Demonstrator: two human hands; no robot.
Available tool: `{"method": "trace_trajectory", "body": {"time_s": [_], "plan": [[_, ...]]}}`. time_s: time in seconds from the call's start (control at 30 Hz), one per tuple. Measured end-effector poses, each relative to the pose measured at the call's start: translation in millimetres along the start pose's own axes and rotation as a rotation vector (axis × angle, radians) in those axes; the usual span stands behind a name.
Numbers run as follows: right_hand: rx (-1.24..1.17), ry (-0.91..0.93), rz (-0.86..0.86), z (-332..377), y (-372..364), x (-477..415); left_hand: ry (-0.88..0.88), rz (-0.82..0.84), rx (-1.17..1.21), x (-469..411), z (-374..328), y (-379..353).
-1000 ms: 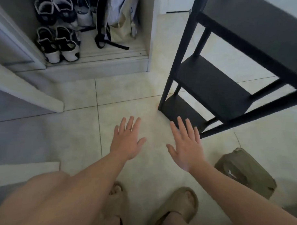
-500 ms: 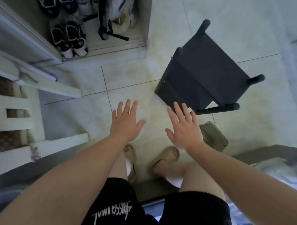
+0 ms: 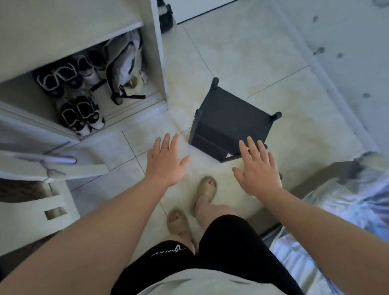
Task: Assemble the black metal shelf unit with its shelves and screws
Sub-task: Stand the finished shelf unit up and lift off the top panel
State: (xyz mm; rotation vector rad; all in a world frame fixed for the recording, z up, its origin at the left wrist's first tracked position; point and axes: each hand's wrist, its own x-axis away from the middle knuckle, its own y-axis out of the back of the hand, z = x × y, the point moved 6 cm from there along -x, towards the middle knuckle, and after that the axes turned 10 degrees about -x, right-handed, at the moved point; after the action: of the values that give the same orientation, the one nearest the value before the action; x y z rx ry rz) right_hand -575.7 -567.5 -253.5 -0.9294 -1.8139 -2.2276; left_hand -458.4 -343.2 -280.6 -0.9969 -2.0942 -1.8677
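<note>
Black shelf stands upright on the floor, just off the cabinet corner, tiers in. Both hands are spread and hold nothing. Left hand is over bare floor, right hand over the shelf's near corner, contact unclear. Assembly looks finished. Next is likely a wobble check or a reposition, gripping the posts with both hands.

1 view, head-worn, wide-angle. Faces steeply down past own torso and legs to tiled floor. Forearms enter from bottom edge; left hand and right hand near frame centre. Black shelf unit seen from above, just beyond hands. Straight edges bow near borders.
</note>
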Motion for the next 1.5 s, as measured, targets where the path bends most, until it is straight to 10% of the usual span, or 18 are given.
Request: {"method": "trace_trajectory", "body": {"time_s": [0.73,1.5], "plan": [[-1.060,-0.625,0.300,-157.0,-35.6,-170.2,0.243,0.395,0.348,-254.5,-94.3,-8.5],[-1.638,-0.691,-0.259,-205.9,211.3,-315.9,0.028,0.176,0.480,-421.7,-197.1,217.6]]}}
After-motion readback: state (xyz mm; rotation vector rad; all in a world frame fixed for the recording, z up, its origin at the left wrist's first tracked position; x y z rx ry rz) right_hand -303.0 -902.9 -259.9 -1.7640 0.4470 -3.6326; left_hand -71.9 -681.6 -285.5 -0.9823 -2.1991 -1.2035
